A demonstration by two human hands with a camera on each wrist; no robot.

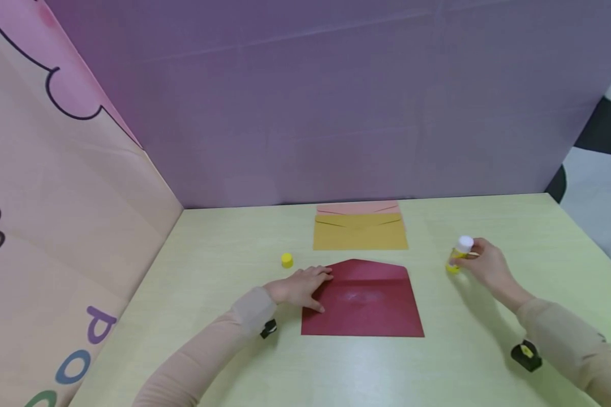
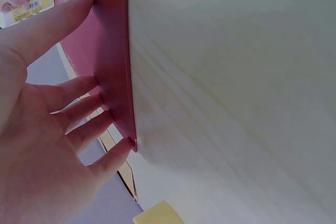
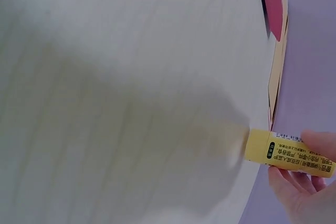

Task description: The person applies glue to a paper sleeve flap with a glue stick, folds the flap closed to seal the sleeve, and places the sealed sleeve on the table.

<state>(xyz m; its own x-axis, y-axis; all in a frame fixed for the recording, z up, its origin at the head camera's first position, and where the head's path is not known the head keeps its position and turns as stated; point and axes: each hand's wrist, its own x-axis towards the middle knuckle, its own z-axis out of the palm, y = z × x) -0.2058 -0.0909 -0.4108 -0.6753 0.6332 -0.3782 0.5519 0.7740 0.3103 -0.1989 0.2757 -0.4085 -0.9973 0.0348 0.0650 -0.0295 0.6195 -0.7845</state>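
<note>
A dark red envelope (image 1: 371, 316) lies on the table with its flap spread toward the back and a shiny smear on its middle. My left hand (image 1: 302, 288) rests on its left side, thumb and fingers spread; the left wrist view shows these fingertips touching the red paper (image 2: 110, 40). Off to the right, my right hand (image 1: 489, 268) grips a yellow glue stick (image 1: 458, 255) between thumb and fingers, its white end up. In the right wrist view, the lower end of the glue stick (image 3: 260, 146) is at or just above the tabletop; which, I cannot tell.
A small yellow cap (image 1: 287, 260) sits on the table left of the red envelope. Behind lie a mustard envelope (image 1: 358, 237) and a pink envelope (image 1: 358, 207), partly overlapped. A purple panel (image 1: 336, 113) stands along the back edge, a printed panel (image 1: 81, 198) at the left.
</note>
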